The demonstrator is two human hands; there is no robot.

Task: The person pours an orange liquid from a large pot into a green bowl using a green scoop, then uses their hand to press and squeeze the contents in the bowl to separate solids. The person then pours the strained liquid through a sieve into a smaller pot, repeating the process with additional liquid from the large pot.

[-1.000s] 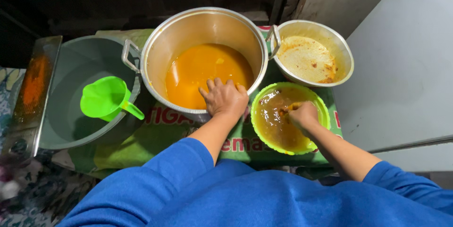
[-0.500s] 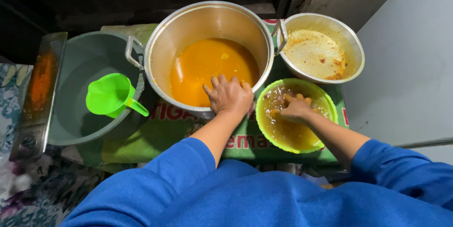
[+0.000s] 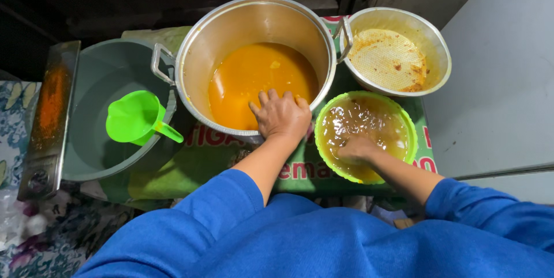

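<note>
My left hand (image 3: 281, 115) rests palm down on the near rim of a large metal pot (image 3: 254, 24) holding orange liquid (image 3: 254, 79). My right hand (image 3: 356, 150) is dipped in murky brown liquid inside a green plastic bowl (image 3: 408, 121) just right of the pot. Its fingers are under the surface, so I cannot see whether they hold anything. Both arms wear blue sleeves.
A metal bowl with a soiled strainer (image 3: 388, 58) stands behind the green bowl. To the left, a grey basin (image 3: 98, 70) of water holds a green plastic scoop (image 3: 138, 119). A metal grater-like tray (image 3: 49, 116) with orange residue lies at far left. A white surface (image 3: 496, 81) rises on the right.
My right hand has moved from the far side of the green bowl to its near left side, sinking into the liquid. My left hand stays on the pot rim.
</note>
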